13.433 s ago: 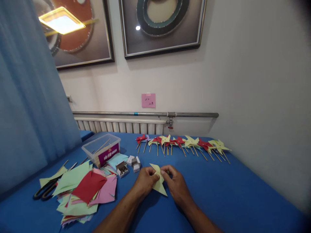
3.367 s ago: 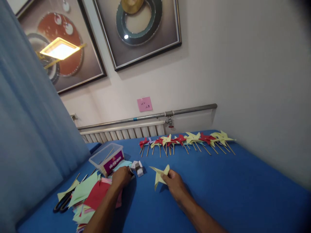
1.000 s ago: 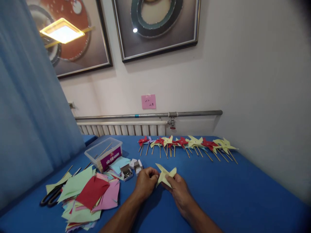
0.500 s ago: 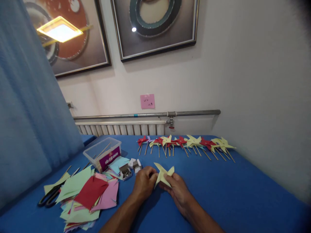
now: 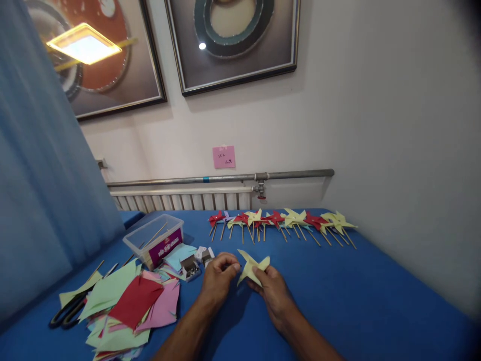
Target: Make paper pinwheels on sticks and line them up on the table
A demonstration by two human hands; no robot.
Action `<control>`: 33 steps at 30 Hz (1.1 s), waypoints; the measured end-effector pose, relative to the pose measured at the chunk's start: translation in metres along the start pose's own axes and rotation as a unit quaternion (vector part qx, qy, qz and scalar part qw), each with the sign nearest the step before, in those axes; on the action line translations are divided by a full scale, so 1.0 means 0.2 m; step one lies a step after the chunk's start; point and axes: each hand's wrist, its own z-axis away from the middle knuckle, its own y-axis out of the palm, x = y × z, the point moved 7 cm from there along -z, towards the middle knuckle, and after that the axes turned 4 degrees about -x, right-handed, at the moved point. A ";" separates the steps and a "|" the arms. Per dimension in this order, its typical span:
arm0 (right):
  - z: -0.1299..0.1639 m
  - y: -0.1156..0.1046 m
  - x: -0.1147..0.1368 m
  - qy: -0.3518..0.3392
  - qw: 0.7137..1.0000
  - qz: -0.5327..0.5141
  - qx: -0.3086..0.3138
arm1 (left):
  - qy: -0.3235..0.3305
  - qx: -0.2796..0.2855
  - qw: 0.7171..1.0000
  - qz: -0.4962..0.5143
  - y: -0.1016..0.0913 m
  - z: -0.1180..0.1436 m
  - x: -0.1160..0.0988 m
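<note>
Blue-covered table (image 5: 376, 301) against a pale wall, with two framed pictures (image 5: 229, 45) above and a pipe (image 5: 225, 177) and radiator (image 5: 180, 200) along the back edge.

- Your right hand (image 5: 272, 291): fingers pinched on the lower right of a pale yellow paper pinwheel (image 5: 252, 266), held just above the cloth near the table's middle.
- Your left hand (image 5: 220, 276): fingers curled, thumb and forefinger tips closed together just beside the pinwheel's left point; whether they hold anything cannot be told.
- Row of finished pinwheels (image 5: 281, 223), red and yellow on wooden sticks, lying along the back, well apart from your hands.
- Small open boxes (image 5: 195, 263), just left of your left hand.
- Clear plastic tub (image 5: 156, 240) with sticks in it, behind the boxes.
- Loose heap of coloured paper squares (image 5: 128, 306), at left.
- Black scissors (image 5: 65, 313), at the heap's left edge.
- Pink note (image 5: 224, 157) on the wall.
- Blue curtain (image 5: 41, 175), far left.
</note>
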 end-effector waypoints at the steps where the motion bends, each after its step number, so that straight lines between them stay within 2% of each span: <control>1: 0.00 0.00 0.00 -0.003 1.000 0.005 0.002 | 0.000 0.010 1.000 0.014 0.02 0.01 0.00; 6: 0.01 0.03 -0.02 -0.004 1.000 0.013 0.020 | 0.041 0.032 0.999 -0.014 0.09 0.05 -0.02; 19: 0.06 0.07 -0.01 0.015 0.999 0.006 0.039 | 0.118 0.088 0.983 -0.105 0.08 0.07 -0.09; 27: 0.08 0.07 0.01 0.027 0.999 0.003 0.036 | 0.135 0.076 0.979 -0.134 0.07 0.07 -0.11; 33: 0.07 0.08 0.02 0.022 0.999 0.005 0.038 | 0.109 0.051 0.982 -0.146 0.08 0.07 -0.08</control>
